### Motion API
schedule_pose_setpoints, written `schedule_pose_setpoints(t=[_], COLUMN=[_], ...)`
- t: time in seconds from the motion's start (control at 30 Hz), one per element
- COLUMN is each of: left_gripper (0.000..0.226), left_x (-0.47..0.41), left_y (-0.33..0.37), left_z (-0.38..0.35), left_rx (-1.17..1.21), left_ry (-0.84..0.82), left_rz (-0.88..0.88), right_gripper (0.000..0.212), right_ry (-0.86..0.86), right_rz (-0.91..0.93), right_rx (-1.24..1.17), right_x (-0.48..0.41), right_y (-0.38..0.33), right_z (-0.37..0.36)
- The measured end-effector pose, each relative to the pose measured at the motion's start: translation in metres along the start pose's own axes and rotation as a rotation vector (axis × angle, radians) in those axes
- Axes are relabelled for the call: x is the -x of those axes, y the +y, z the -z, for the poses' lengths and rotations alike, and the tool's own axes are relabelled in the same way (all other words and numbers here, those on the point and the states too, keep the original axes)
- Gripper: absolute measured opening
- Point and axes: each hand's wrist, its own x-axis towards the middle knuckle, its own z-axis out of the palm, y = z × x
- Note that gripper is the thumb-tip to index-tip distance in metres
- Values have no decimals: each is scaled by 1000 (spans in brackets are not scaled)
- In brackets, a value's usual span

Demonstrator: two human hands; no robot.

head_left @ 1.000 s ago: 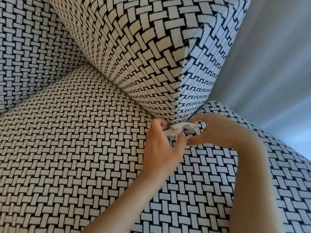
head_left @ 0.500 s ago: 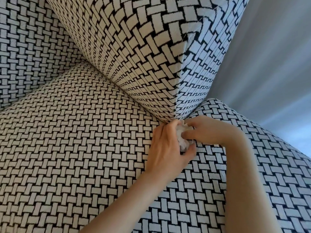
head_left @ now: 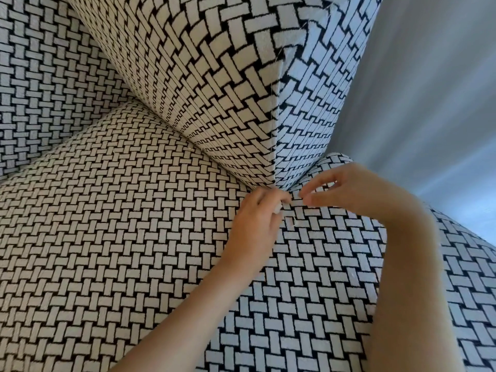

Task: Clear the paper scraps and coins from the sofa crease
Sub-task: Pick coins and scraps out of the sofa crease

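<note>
Soft daylight comes from the right — the sofa's side panel [head_left: 316, 108] reads cool and bluish, while the cushion face [head_left: 188, 76] and seat [head_left: 107, 224] look warmer, cream-toned. No glare, only faint shadow in the crease. The wide lens bends the woven pattern toward the edges. The wall [head_left: 429, 103] is streaked with blur — both forearms look slightly soft.

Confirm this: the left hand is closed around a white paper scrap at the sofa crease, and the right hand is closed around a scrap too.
Not quite. The head view shows the left hand closed on the white paper scrap at the sofa crease, but the right hand holds nothing visible, fingers loosely curled.
</note>
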Motion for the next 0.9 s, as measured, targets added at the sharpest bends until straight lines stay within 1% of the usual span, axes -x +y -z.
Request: schedule_pose_setpoints(t=[0.03,0.1,0.17,0.23,0.3,0.37,0.43,0.5,0.53,0.63,0.67,0.7,0.73,0.77,0.83,0.87,0.9], left_gripper=[21,13,27,30,24,16,9,9,10,11,10,9,10,13,30,36,40], left_x=[-1,-3,-6,-11,-16,-20,-21,-20,-20,-19,-17,-16,-15,-16,-19,-20,-21], left_y=[-1,1,2,1,-3,-7,-10,-9,-8,-6,-7,-7,-8,-9,-12,-13,-14], left_z=[4,11,17,24,31,37,41,41,41,40,39,40,42,45,51,54,55], left_rx=[80,235,363,520,725,1000,1155,1125,1033,587,524,530,612,749,1015,1104,1168], left_ry=[19,50,86,121,148,171,176,162,152,54,39,40,55,82,166,200,224], left_rz=[28,101,219,345,480,617,683,684,661,493,466,487,556,658,857,930,985], right_gripper=[7,13,22,28,23,13,13,16,14,20,21,20,19,18,13,6,7], right_ry=[21,-13,-73,-100,-86,-81,-76,-53,-29,53,64,68,74,80,89,100,114], right_rz=[-8,-29,-39,-46,-35,-21,-33,-53,-58,-66,-69,-78,-88,-93,-93,-81,-68], right_rx=[6,84,168,236,278,304,322,359,404,563,598,626,647,658,661,678,707], right_x=[-1,-5,-8,-14,-20,-23,-23,-19,-16,-10,-9,-9,-9,-10,-8,-8,-6], right_y=[2,3,0,-2,-3,-5,-8,-11,-12,-17,-19,-21,-22,-23,-26,-26,-28], right_z=[-1,-5,-12,-21,-29,-34,-35,-34,-33,-33,-34,-36,-38,-41,-44,-45,-47])
